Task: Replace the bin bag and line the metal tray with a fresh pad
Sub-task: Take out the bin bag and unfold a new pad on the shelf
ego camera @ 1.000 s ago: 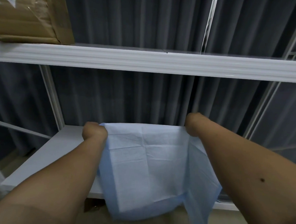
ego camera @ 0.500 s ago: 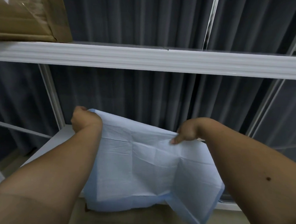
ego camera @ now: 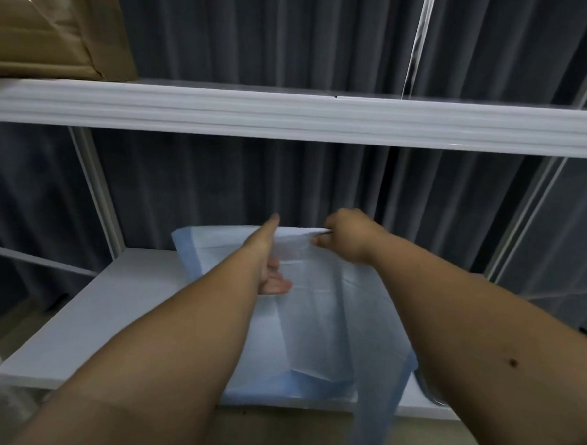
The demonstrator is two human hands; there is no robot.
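While the right hand [ego camera: 347, 237] pinches the creased, papery blue pad [ego camera: 318, 312], left hand [ego camera: 271, 255] fingers seem straight.

I count one blue pad [ego camera: 318, 312], partly unfolded. Two hands are on it: my left hand [ego camera: 268, 255], fingers out straight along it, and my right hand [ego camera: 347, 237], pinching its top edge. There are two white shelves, an upper shelf [ego camera: 291, 115] and a lower shelf [ego camera: 110, 314]. One cardboard box [ego camera: 54, 22] sits on the upper one. One dark curtain [ego camera: 261, 33] hangs behind.
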